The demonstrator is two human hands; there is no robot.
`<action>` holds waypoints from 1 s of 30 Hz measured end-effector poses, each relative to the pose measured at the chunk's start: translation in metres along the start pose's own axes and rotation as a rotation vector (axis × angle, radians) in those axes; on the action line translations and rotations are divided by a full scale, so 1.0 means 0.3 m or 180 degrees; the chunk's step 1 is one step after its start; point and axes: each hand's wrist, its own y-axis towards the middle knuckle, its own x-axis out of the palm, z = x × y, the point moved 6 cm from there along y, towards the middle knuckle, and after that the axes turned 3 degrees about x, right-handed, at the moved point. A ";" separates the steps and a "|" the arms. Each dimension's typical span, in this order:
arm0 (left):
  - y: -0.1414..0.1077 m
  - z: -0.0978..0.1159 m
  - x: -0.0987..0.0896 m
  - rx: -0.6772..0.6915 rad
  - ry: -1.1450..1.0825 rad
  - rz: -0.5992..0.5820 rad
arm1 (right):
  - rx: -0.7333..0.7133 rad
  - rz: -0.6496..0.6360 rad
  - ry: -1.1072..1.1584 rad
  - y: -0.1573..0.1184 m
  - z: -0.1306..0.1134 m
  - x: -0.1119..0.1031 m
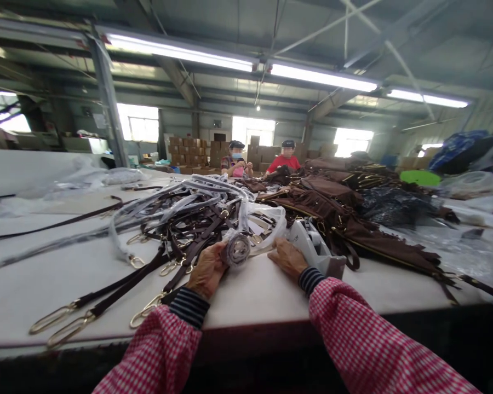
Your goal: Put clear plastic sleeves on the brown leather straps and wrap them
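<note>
My left hand point(208, 269) is closed around a coiled strap point(237, 250) in clear plastic, held upright just above the table. From the coil, a plastic-wrapped length point(276, 225) loops away to the right. My right hand point(287, 258) has its fingers bent against that loop, and the fingertips are partly hidden. Right behind this hand stands a white tape dispenser point(317, 249). Beyond my hands is a tangled heap of dark brown straps point(197, 232) with gold-coloured clips, some sleeved in plastic.
Brown zippered fabric pieces point(332, 202) are piled to the right, with black plastic point(398, 207) and clear plastic sheets point(456, 249) beside them. Long straps stretch left across the white table point(33, 295). Two co-workers point(236, 161) sit at the far side, before stacked cartons point(187, 150).
</note>
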 end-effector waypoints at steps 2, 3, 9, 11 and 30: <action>0.009 -0.003 -0.021 -0.0040 -0.0113 0.0040 | 0.0190 -0.0105 -0.0012 0.011 0.010 -0.001; 0.012 -0.003 -0.030 -0.0067 -0.0174 0.0056 | 0.0242 -0.0207 0.0000 0.020 0.011 -0.001; 0.012 -0.012 -0.044 -0.0154 -0.0399 0.0064 | 0.0280 -0.0827 0.0133 0.102 -0.011 -0.017; 0.011 -0.016 -0.040 -0.0186 -0.0431 0.0027 | 0.0244 -0.0979 0.0151 0.117 -0.024 -0.017; -0.012 0.003 -0.003 -0.0104 -0.0281 0.0029 | 0.0319 -0.1069 0.0346 0.140 -0.051 -0.006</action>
